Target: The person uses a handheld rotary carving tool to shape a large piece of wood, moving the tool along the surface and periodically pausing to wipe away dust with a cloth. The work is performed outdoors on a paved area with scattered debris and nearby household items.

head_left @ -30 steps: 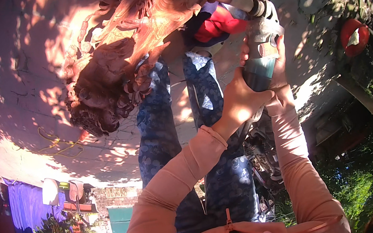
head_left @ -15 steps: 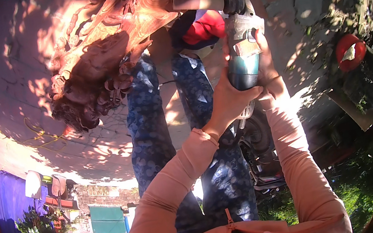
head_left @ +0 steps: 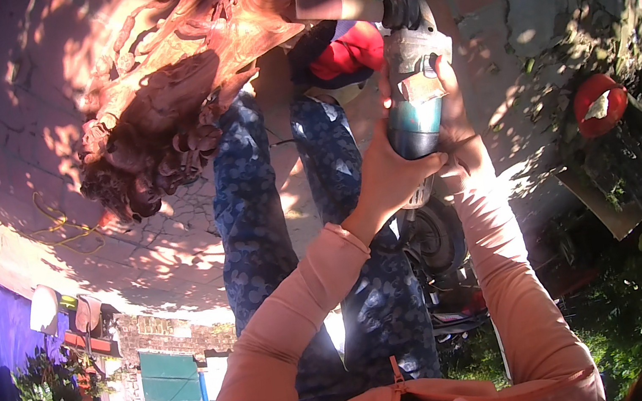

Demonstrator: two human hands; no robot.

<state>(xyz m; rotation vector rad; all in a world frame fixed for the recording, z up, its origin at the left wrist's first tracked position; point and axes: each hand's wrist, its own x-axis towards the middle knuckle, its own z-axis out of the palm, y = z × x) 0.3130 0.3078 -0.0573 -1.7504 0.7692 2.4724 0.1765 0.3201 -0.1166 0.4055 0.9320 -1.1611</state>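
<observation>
Both my hands hold a teal and grey angle grinder [head_left: 416,117], its head pointing away from me. My left hand [head_left: 385,165] wraps round the body from the left, thumb across its lower part. My right hand [head_left: 457,120] grips it from the right, fingers along the side. A pale cylindrical attachment [head_left: 338,7] sticks out leftward from the dark collar at the grinder's head. Its far end meets or overlaps the edge of a reddish-brown carved wooden piece [head_left: 248,33]; whether they touch I cannot tell. Tape or paper patches cover part of the tool.
Red and dark cloth [head_left: 346,52] lies beyond my knees. A red round container [head_left: 601,104] stands at the right, near a board [head_left: 603,202]. A yellowish cord [head_left: 63,220] lies on the paved ground at left. A wheel [head_left: 435,240] shows beside my right forearm.
The whole view has shifted slightly, things sitting a little further left. My hands keep the same hold on the grinder, and its attachment stays at the carving's edge.
</observation>
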